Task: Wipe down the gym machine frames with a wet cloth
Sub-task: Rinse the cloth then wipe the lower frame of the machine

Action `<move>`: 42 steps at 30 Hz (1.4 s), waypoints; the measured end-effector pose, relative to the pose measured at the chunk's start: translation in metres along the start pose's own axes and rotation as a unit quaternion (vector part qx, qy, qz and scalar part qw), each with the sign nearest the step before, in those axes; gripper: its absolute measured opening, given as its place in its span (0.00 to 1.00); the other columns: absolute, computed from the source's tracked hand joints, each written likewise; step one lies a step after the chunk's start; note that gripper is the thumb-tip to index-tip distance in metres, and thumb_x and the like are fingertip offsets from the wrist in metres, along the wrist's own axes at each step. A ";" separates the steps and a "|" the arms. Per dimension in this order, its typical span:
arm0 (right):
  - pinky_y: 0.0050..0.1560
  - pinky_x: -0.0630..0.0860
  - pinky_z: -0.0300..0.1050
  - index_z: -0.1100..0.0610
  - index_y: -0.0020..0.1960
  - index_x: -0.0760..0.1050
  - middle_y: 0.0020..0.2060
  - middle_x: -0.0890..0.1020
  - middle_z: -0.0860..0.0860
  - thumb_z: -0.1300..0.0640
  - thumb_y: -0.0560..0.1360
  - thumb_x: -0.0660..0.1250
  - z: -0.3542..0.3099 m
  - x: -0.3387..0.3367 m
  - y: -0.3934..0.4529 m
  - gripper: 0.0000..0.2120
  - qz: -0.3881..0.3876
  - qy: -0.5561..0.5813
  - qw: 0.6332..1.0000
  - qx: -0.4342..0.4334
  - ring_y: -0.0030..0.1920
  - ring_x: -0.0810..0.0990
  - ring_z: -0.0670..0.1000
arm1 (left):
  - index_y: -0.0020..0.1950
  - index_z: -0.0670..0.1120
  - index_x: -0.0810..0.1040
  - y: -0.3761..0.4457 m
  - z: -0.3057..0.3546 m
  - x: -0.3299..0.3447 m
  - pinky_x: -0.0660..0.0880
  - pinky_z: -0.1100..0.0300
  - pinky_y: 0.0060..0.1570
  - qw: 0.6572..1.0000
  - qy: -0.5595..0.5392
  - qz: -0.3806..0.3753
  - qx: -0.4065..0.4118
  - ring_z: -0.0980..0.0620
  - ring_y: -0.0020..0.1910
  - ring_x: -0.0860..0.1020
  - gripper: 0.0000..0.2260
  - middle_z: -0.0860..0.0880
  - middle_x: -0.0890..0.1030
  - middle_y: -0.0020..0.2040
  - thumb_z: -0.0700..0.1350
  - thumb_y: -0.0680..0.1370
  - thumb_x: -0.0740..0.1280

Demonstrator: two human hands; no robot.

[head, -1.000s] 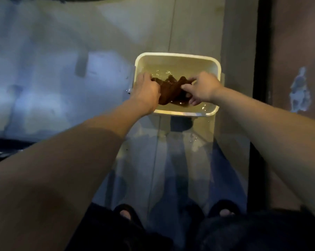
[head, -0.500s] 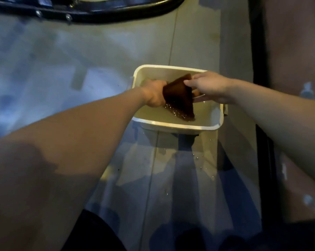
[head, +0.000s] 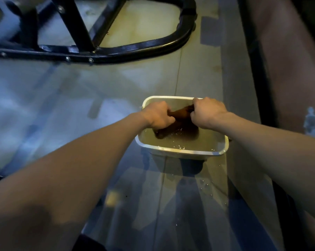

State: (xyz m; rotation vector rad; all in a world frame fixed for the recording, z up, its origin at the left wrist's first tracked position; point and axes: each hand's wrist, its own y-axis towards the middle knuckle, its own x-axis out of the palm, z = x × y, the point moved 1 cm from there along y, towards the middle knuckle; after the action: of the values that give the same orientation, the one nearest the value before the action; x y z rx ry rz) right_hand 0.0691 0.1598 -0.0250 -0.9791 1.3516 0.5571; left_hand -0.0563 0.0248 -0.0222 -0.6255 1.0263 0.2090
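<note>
Now cloth (head: 180, 115) bunched, not spread; left hand (head: 157, 115), right hand (head: 208, 113) clamped on ends above tub (head: 182, 153).

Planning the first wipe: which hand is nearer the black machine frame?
Left. The left hand grips the cloth on the side toward the black machine frame; the right hand grips its other end.

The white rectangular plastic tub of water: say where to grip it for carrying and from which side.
Grip the white rectangular plastic tub by its rolled rim at both short ends, coming from above with one hand per side. It is open-topped and holds water, so level support probably avoids spills.
</note>
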 end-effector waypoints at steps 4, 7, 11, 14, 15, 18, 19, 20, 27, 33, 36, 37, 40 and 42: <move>0.41 0.74 0.47 0.55 0.49 0.78 0.43 0.78 0.51 0.50 0.78 0.68 -0.002 0.012 0.003 0.08 -0.071 -0.044 0.995 -0.054 0.43 0.78 0.53 | 0.57 0.48 0.84 0.000 -0.004 0.007 0.75 0.57 0.49 0.992 0.069 -0.108 -0.013 0.49 0.51 0.78 0.08 0.48 0.82 0.50 0.49 0.82 0.68; 0.44 0.76 0.49 0.54 0.55 0.80 0.48 0.77 0.52 0.52 0.80 0.69 -0.006 0.042 -0.005 0.08 -0.138 -0.111 0.978 -0.111 0.46 0.78 0.54 | 0.64 0.46 0.83 -0.008 -0.007 0.024 0.76 0.53 0.57 0.976 0.145 -0.161 -0.021 0.46 0.54 0.78 0.12 0.45 0.82 0.55 0.47 0.83 0.67; 0.45 0.73 0.46 0.56 0.58 0.80 0.41 0.75 0.50 0.55 0.82 0.67 0.001 0.046 -0.001 0.08 -0.187 -0.062 0.975 -0.104 0.45 0.77 0.54 | 0.53 0.45 0.83 -0.005 -0.005 0.042 0.75 0.56 0.49 0.968 0.179 -0.175 -0.015 0.48 0.46 0.78 0.05 0.45 0.82 0.50 0.44 0.81 0.68; 0.44 0.71 0.44 0.56 0.57 0.84 0.43 0.80 0.51 0.50 0.81 0.68 0.008 0.039 0.011 0.11 -0.180 0.051 0.980 -0.062 0.47 0.78 0.54 | 0.46 0.49 0.78 -0.003 -0.012 0.052 0.76 0.56 0.48 0.976 0.143 -0.167 -0.010 0.50 0.45 0.78 0.05 0.48 0.80 0.46 0.48 0.79 0.70; 0.43 0.71 0.43 0.56 0.55 0.85 0.44 0.82 0.52 0.50 0.81 0.68 0.009 0.036 0.013 0.11 -0.171 0.085 0.980 -0.053 0.47 0.79 0.54 | 0.50 0.48 0.80 -0.003 -0.015 0.053 0.78 0.55 0.51 0.979 0.120 -0.165 -0.008 0.48 0.48 0.79 0.05 0.48 0.80 0.47 0.49 0.79 0.71; 0.42 0.72 0.44 0.58 0.53 0.86 0.43 0.84 0.54 0.53 0.81 0.68 0.010 0.027 0.017 0.11 -0.152 0.157 0.975 -0.038 0.45 0.79 0.54 | 0.51 0.43 0.77 -0.004 -0.018 0.043 0.77 0.54 0.52 0.985 0.104 -0.139 0.003 0.45 0.52 0.79 0.07 0.46 0.80 0.50 0.47 0.80 0.69; 0.43 0.73 0.45 0.59 0.52 0.86 0.42 0.84 0.55 0.52 0.81 0.68 0.010 0.022 0.017 0.12 -0.144 0.180 0.972 -0.032 0.44 0.79 0.54 | 0.49 0.44 0.75 -0.004 -0.018 0.038 0.76 0.55 0.50 0.988 0.100 -0.121 0.001 0.44 0.51 0.78 0.07 0.47 0.79 0.48 0.47 0.80 0.68; 0.42 0.74 0.45 0.60 0.50 0.85 0.41 0.84 0.55 0.52 0.81 0.68 0.012 0.019 0.017 0.13 -0.136 0.206 0.969 -0.023 0.42 0.79 0.54 | 0.48 0.46 0.75 -0.004 -0.018 0.034 0.76 0.55 0.50 0.992 0.079 -0.099 -0.006 0.45 0.50 0.78 0.07 0.47 0.78 0.47 0.48 0.80 0.68; 0.48 0.79 0.47 0.60 0.54 0.82 0.42 0.84 0.56 0.59 0.75 0.77 0.033 -0.008 0.018 0.09 -0.056 0.439 0.897 0.000 0.41 0.81 0.51 | 0.45 0.51 0.72 -0.011 -0.028 0.000 0.76 0.54 0.38 0.987 -0.074 0.144 -0.005 0.49 0.40 0.77 0.06 0.50 0.78 0.39 0.51 0.79 0.65; 0.36 0.73 0.44 0.57 0.46 0.79 0.37 0.82 0.51 0.55 0.74 0.73 0.026 -0.002 0.014 0.06 -0.049 0.267 0.962 -0.001 0.39 0.79 0.51 | 0.50 0.51 0.76 -0.006 -0.027 0.003 0.75 0.55 0.40 0.986 -0.061 0.155 0.024 0.48 0.44 0.79 0.03 0.52 0.80 0.44 0.48 0.79 0.68; 0.41 0.76 0.48 0.55 0.48 0.80 0.43 0.82 0.52 0.53 0.74 0.71 0.016 0.007 0.009 0.06 -0.076 0.070 0.993 -0.060 0.45 0.80 0.55 | 0.56 0.54 0.77 -0.005 -0.027 0.014 0.75 0.53 0.51 0.992 0.085 0.077 0.058 0.46 0.52 0.78 0.05 0.50 0.81 0.52 0.50 0.81 0.68; 0.42 0.75 0.47 0.54 0.50 0.81 0.45 0.82 0.51 0.55 0.76 0.71 0.013 0.010 0.007 0.05 -0.092 0.036 0.993 -0.069 0.46 0.79 0.54 | 0.57 0.54 0.78 -0.004 -0.026 0.020 0.74 0.51 0.55 0.987 0.141 0.048 0.062 0.45 0.53 0.77 0.06 0.49 0.80 0.54 0.51 0.81 0.68; 0.43 0.73 0.45 0.53 0.54 0.81 0.49 0.82 0.52 0.58 0.77 0.71 0.007 0.022 0.005 0.06 -0.123 -0.017 0.989 -0.083 0.47 0.79 0.54 | 0.60 0.52 0.81 -0.001 -0.015 0.034 0.73 0.52 0.58 0.967 0.243 -0.019 0.069 0.45 0.53 0.76 0.08 0.46 0.78 0.57 0.49 0.82 0.67; 0.44 0.75 0.46 0.52 0.55 0.82 0.49 0.81 0.52 0.56 0.77 0.72 0.004 0.030 0.004 0.07 -0.128 -0.054 0.986 -0.093 0.48 0.80 0.55 | 0.61 0.50 0.82 0.004 -0.008 0.041 0.73 0.56 0.51 0.957 0.276 -0.050 0.067 0.44 0.54 0.78 0.10 0.45 0.80 0.57 0.45 0.82 0.65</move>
State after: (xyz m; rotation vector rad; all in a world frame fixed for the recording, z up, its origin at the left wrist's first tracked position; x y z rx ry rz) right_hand 0.0732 0.1590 -0.0554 -1.2367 1.0705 0.5377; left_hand -0.0423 0.0184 -0.0614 -0.6240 1.5278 -0.1365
